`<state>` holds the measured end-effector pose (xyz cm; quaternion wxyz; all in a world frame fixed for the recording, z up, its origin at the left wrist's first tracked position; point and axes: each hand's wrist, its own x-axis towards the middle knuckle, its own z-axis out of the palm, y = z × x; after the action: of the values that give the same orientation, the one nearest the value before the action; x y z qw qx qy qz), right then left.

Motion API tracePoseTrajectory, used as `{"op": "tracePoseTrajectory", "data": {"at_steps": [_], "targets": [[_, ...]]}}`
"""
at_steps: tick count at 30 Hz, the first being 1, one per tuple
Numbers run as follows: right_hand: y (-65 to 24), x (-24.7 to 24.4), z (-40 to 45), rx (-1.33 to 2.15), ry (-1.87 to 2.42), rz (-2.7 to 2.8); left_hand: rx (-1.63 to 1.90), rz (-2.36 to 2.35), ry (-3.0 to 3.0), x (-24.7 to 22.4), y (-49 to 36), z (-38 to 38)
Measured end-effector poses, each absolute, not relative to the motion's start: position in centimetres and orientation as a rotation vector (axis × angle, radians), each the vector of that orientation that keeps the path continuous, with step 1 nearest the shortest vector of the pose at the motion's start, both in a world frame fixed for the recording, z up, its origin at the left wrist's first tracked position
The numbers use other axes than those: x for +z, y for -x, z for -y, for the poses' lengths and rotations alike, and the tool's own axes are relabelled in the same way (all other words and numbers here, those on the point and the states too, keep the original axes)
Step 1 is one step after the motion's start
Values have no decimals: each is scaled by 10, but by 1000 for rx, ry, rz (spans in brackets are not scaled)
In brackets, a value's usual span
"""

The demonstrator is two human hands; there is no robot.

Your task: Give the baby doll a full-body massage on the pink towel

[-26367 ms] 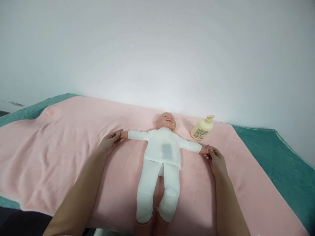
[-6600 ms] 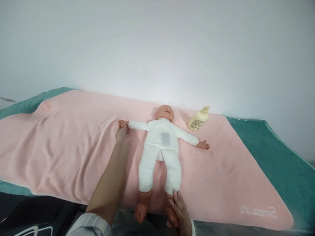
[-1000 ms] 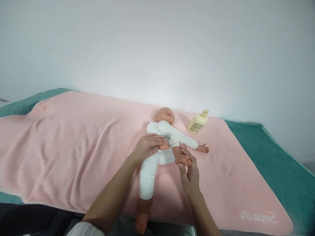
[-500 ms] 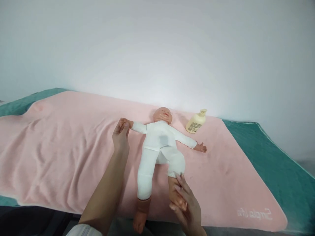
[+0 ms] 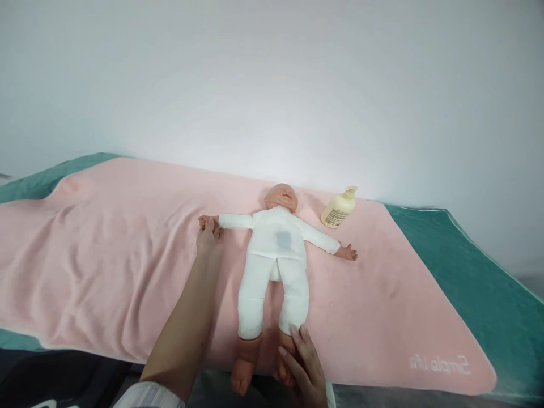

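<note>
A baby doll (image 5: 278, 232) in a white cloth suit lies on its back, arms spread wide and both legs stretched toward me. On the left, my left hand (image 5: 207, 238) is closed around the doll's small hand, which rests low near the blanket. My right hand (image 5: 306, 368) is at the doll's leg on the right, its fingers over the ankle and foot and partly covering them. The doll's other foot (image 5: 244, 371) lies free at the blanket's front edge.
A pale yellow pump bottle (image 5: 339, 209) stands tilted in view to the right of the doll's head. Under everything is a wrinkled pink blanket (image 5: 382, 300) over a green cover (image 5: 480, 283). A white wall (image 5: 272, 85) rises behind.
The doll's leg under my right hand has gone from bent to straight, the hand moving left and down with it. My left hand has lowered the doll's arm slightly outward.
</note>
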<state>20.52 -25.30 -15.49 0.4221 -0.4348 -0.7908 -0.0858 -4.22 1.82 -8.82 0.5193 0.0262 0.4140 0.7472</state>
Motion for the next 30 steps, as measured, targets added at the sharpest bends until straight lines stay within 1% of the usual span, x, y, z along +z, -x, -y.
{"op": "tracePoseTrajectory", "data": {"at_steps": [2, 6, 9, 12, 16, 19, 23, 26, 30], "targets": [[-205, -153, 251, -197, 1073, 1971, 1819, -988, -100, -85, 41, -15], [-208, -143, 240, -158, 1075, 1883, 2006, -954, -308, -70, 29, -5], [-212, -126, 223, -82, 1080, 1854, 2094, -911, -542, -55, 15, 6], [-214, -105, 203, 11, 1067, 1807, 2093, -912, -808, -45, -1, 20], [-211, -77, 175, 161, 1058, 1692, 1925, -989, -1188, -44, -17, 37], [-210, -62, 156, 250, 1060, 1587, 1747, -1007, -1700, -48, -22, 43], [-214, -53, 138, 300, 1118, 1437, 1507, -870, -2321, -50, -23, 43], [-216, -52, 133, 314, 1126, 1397, 1437, -811, -2459, -49, -22, 41], [-215, -52, 136, 343, 1118, 1428, 1378, -815, -2438, -49, -20, 41]]}}
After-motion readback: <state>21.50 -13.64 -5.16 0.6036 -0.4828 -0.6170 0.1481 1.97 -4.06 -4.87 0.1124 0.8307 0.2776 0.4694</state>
